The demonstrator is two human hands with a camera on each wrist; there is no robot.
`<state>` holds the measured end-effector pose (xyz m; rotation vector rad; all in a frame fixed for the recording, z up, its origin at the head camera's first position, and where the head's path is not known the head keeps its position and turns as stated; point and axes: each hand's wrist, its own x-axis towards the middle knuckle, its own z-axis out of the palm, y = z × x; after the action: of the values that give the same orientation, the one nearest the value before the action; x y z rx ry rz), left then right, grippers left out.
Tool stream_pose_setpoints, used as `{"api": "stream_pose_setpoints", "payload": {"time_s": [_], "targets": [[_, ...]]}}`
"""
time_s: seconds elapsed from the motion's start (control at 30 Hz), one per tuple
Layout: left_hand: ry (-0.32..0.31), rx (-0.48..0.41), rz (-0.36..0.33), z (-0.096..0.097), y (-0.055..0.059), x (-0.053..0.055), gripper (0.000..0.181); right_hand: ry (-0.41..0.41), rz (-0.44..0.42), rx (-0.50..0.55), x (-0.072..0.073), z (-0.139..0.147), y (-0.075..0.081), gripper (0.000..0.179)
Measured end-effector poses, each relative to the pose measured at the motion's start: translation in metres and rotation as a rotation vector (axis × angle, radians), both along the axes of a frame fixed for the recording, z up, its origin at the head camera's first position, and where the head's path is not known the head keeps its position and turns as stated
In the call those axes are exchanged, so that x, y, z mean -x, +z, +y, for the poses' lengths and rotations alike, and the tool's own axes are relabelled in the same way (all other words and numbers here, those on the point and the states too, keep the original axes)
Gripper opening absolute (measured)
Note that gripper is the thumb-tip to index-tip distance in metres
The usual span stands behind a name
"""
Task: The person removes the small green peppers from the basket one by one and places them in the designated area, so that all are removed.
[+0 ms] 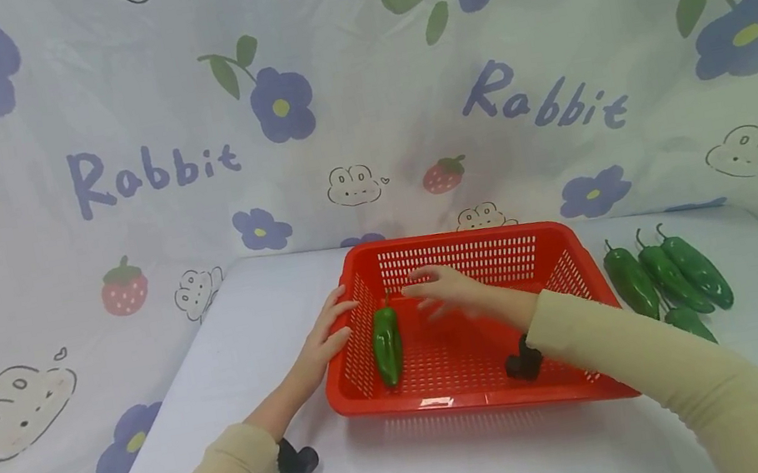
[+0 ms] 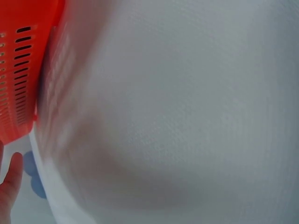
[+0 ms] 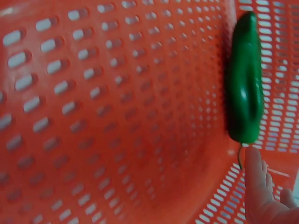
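A red plastic basket (image 1: 469, 403) with slotted walls stands on the white table. One green chili pepper (image 1: 387, 345) lies inside along its left wall, also seen in the right wrist view as a glossy pepper (image 3: 245, 79) with a thin stem. My left hand (image 1: 319, 350) rests on the basket's left rim, fingers extended over the edge. Over the inside of the basket hovers my right hand (image 1: 451, 290), its fingers spread and holding nothing. That hand's fingers (image 3: 254, 177) show near the pepper's stem end in the right wrist view.
Several more green peppers (image 1: 667, 274) lie on the table just right of the basket, one partly hidden by the right sleeve. Behind the table hangs a printed cloth (image 1: 362, 138). Dark wrist cameras (image 1: 297, 461) sit on both wrists.
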<state>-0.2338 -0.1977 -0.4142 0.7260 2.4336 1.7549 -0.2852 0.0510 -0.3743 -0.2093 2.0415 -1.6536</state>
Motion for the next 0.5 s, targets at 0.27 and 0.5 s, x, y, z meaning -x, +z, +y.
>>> {"api": "stream_pose_setpoints", "payload": {"time_s": [0.27,0.5], "targets": [[0.004,0.005,0.004,0.001,0.001,-0.001,0.040,0.038,-0.030,-0.091,-0.003,-0.012,-0.013,0.057],[0.002,0.012,0.008,0.001,0.003,-0.001,0.040,0.051,-0.064,-0.123,-0.005,-0.019,-0.016,0.056]]}}
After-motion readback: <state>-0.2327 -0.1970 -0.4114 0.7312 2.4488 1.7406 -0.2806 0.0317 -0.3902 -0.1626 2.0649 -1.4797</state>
